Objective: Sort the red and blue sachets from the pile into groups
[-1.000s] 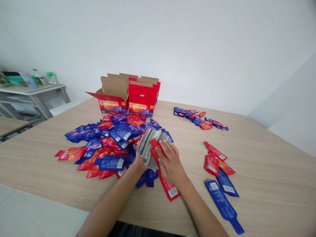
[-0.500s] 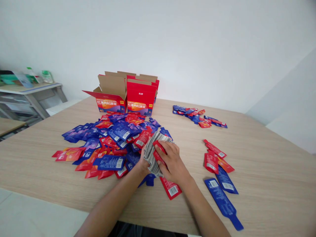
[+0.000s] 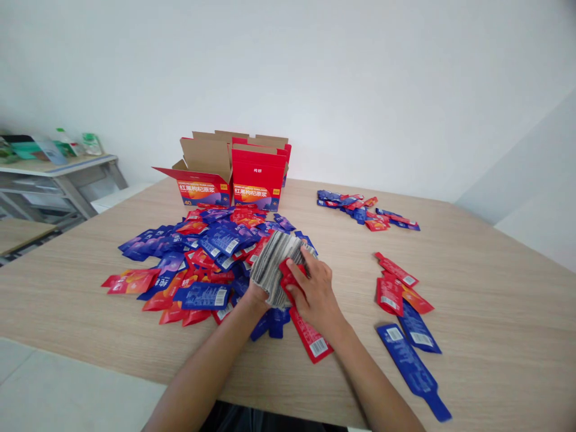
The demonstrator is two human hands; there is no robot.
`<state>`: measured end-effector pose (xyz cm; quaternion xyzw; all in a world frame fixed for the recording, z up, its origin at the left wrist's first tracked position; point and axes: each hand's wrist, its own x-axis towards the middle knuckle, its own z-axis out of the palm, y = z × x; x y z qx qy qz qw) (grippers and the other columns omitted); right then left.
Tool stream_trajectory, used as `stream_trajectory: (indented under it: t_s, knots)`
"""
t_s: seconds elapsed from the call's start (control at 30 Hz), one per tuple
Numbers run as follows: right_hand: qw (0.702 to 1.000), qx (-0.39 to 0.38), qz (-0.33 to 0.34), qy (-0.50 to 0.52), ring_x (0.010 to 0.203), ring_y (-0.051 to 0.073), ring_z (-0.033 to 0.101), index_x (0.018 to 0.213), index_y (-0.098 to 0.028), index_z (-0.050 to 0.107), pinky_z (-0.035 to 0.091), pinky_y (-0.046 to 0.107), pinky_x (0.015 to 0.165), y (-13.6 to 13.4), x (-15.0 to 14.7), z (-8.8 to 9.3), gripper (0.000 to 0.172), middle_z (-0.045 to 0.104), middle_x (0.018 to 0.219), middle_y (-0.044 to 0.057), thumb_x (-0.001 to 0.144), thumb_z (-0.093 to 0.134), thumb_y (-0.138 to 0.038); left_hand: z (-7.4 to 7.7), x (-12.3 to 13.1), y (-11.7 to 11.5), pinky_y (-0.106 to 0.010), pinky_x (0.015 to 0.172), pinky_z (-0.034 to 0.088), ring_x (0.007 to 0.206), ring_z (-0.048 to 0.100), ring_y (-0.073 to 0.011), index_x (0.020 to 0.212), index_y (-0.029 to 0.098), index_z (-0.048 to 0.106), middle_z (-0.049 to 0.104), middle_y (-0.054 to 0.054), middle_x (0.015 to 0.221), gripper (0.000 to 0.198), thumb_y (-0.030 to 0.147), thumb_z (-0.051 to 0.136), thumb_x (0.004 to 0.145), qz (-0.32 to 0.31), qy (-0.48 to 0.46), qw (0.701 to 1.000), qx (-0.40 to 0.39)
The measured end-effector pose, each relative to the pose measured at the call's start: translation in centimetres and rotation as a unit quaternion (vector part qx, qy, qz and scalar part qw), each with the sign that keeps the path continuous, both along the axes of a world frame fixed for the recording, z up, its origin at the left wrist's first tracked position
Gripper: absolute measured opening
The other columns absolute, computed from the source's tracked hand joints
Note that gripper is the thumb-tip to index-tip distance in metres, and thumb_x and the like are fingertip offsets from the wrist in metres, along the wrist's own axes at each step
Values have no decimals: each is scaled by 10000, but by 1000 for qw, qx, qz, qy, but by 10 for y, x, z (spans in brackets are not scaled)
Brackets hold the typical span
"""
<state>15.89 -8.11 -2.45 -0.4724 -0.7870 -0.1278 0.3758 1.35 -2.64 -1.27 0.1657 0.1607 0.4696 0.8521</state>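
My left hand (image 3: 255,296) grips a thick stack of sachets (image 3: 272,265) edge-up, its silvery edges showing. My right hand (image 3: 314,289) presses a red sachet (image 3: 288,277) against the right side of that stack. Both hands hover over the near right edge of a big pile of blue and red sachets (image 3: 202,255) spread on the wooden table (image 3: 472,324). A red sachet (image 3: 312,336) lies flat on the table just under my right wrist.
Two open red cartons (image 3: 234,174) stand behind the pile. A small group of sachets (image 3: 402,300) lies to the right, with a long blue one (image 3: 414,369) nearest the table edge. Another small heap (image 3: 364,210) lies far right. A shelf (image 3: 58,165) stands at left.
The hands and the stack have stayed in nearly the same spot, shifting slightly. My right hand keeps the red sachet pressed on the stack. The view has moved a little.
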Motion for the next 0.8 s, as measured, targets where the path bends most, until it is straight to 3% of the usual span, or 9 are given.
stream_trajectory:
  t_s: [0.1, 0.27, 0.47, 0.53, 0.63, 0.8]
  knots:
    - [995, 9, -67, 73, 1322, 353, 476, 1562, -285, 324, 424, 596, 1030, 3, 2, -4, 656, 451, 1485, 180, 977, 583, -425, 7, 8, -9, -419, 934, 540, 1064, 690, -297, 1016, 148, 750, 761, -103, 1021, 454, 491, 456, 974, -46, -8, 999, -1]
    - [968, -12, -140, 209, 1068, 289, 576, 1388, -233, 553, 515, 503, 940, 4, 2, -6, 555, 565, 1168, 125, 922, 640, -523, 1, 21, -20, -401, 948, 546, 1040, 710, -297, 948, 119, 768, 775, -127, 904, 521, 538, 458, 959, -109, -17, 994, -13]
    - [945, -16, -151, 291, 868, 240, 610, 1207, -201, 616, 562, 420, 798, 2, -2, -5, 523, 611, 985, 62, 844, 728, -560, -1, 31, -24, -430, 976, 533, 1067, 701, -306, 927, 154, 750, 766, -124, 877, 602, 621, 373, 964, -93, -21, 995, -36]
    - [953, -8, -132, 272, 874, 246, 633, 1186, -214, 626, 570, 416, 790, -1, -3, -5, 468, 636, 984, 64, 856, 730, -529, 1, 34, -25, -429, 969, 533, 1068, 695, -316, 898, 169, 746, 760, -126, 886, 590, 643, 397, 943, -71, -35, 996, -35]
    - [985, 20, -36, 166, 1003, 270, 668, 1314, -245, 586, 581, 436, 856, -8, -8, -6, 403, 686, 1101, 97, 942, 659, -382, -2, 33, -24, -409, 903, 554, 974, 704, -320, 771, 194, 729, 741, -110, 807, 529, 652, 488, 881, -34, -38, 997, -49]
    - [992, 51, 109, 36, 1087, 234, 688, 1524, -294, 418, 602, 401, 891, -11, -22, -6, 559, 710, 1207, 97, 994, 536, -159, -21, 13, -12, -297, 632, 547, 536, 593, -178, 529, 218, 592, 584, -42, 521, 611, 564, 333, 962, 39, 8, 992, -122]
